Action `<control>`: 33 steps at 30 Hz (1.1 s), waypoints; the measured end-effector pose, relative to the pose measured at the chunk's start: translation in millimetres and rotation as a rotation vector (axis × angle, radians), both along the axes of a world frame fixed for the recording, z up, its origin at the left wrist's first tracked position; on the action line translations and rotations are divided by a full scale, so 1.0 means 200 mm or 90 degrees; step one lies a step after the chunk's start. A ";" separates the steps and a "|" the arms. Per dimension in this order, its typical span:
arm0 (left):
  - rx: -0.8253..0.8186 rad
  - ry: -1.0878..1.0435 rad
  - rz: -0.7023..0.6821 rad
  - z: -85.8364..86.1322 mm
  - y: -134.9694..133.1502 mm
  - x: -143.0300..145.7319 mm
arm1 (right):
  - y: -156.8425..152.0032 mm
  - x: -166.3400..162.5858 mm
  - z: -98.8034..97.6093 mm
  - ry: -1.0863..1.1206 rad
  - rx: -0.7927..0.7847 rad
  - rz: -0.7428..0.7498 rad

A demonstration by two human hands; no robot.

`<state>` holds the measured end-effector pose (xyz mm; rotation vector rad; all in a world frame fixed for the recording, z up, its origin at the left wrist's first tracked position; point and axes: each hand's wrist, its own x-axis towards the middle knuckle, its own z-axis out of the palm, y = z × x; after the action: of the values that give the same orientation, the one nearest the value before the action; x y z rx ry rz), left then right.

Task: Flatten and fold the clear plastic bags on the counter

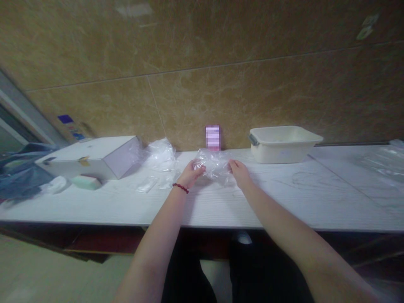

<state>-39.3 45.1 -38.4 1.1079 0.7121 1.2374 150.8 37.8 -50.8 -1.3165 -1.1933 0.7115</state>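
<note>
Between my two hands a clear, crumpled plastic bag (214, 164) is held just above the white table. My left hand (191, 174), with a dark red bead bracelet at the wrist, grips the bag's left side. Its right edge is pinched in the fingers of my right hand (239, 170). Behind the bag, a phone with a lit screen (213, 137) leans upright against the wall. To the left of my left hand lie a pile of clear plastic bags (160, 155) and a small flat clear packet (147, 184).
A cream plastic basin (284, 145) with a grey handle stands right of the phone. At the left are a white box (91, 155), a pale green block (86, 182) and dark fabric or bags (22, 172). More clear plastic (386, 162) lies at the far right. The table's front edge (221, 227) runs below my forearms.
</note>
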 end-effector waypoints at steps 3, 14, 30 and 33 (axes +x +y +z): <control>0.011 0.001 -0.021 0.00 0.00 0.00 | 0.00 0.00 0.00 0.034 0.002 0.003; -0.037 -0.018 -0.050 -0.01 0.02 -0.02 | 0.02 0.01 -0.01 0.071 -0.068 -0.012; -0.082 -0.031 -0.043 0.01 0.00 0.01 | -0.12 -0.07 0.06 -0.502 0.202 -0.060; -0.077 -0.027 -0.044 0.00 0.01 0.01 | -0.16 -0.12 0.06 -0.571 0.163 -0.021</control>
<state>-37.7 46.5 -38.5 0.9957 0.7018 1.1403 126.7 5.1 -38.8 -1.4657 -1.8808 -0.1117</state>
